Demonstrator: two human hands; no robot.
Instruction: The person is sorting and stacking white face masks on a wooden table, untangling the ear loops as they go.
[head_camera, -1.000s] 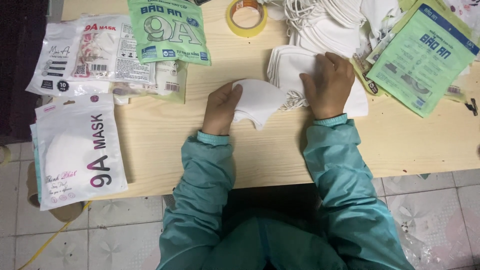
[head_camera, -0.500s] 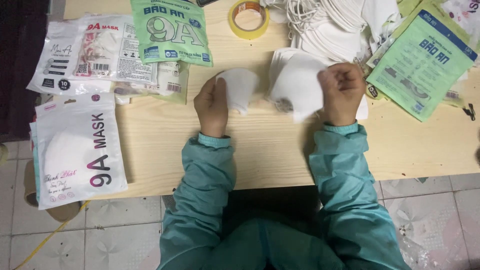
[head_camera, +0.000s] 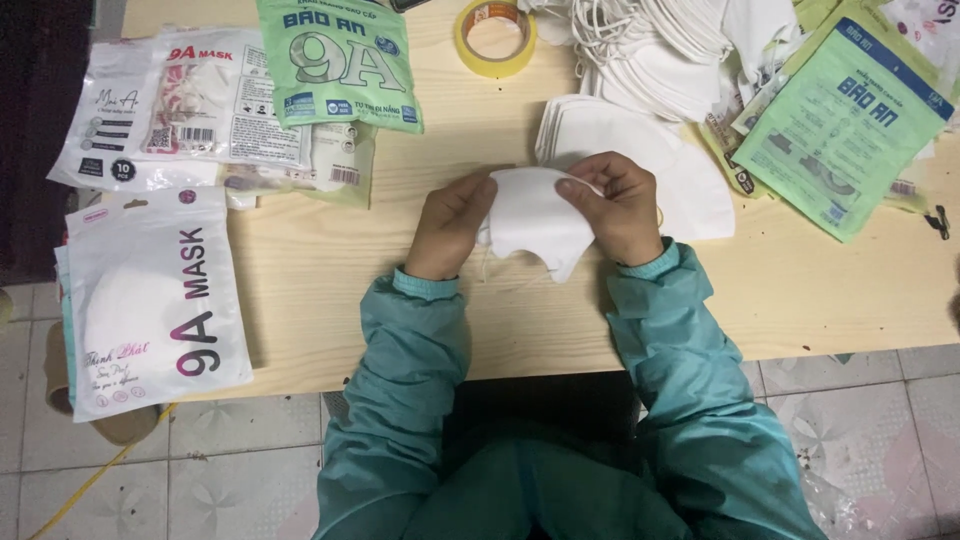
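White plastic glints at the far left of the frame, where a large white resealable mask pouch with dark and magenta lettering (head_camera: 150, 300) lies on the pale wooden table (head_camera: 330, 270), its lower end overhanging the near edge. Above it, in the upper left, a stack of clear and white mask packets (head_camera: 170, 110) rests flat. Just right of these a light green printed mask bag (head_camera: 340, 60) lies partly over another clear packet.

At the centre of the frame the left hand (head_camera: 450, 225), coming out of a teal sleeve (head_camera: 410, 360), pinches the left edge of a white folded cloth face mask (head_camera: 530, 215) with its fingertips. The mask is held just above the table, between the two hands, with its pointed end hanging toward the lower edge of the frame. The right hand (head_camera: 615, 205) is curled over the mask's right edge, thumb and fingers closed on the cloth.

Above the hands, at the top centre, a roll of yellow adhesive tape (head_camera: 495, 35) lies flat. Behind the right hand a low stack of white folded masks (head_camera: 690, 180) lies on the table, touching the hand's far side. In the upper right a loose heap of white masks with elastic loops (head_camera: 670, 50) spreads out, and farthest right several green printed mask bags (head_camera: 845, 125) overlap one another.
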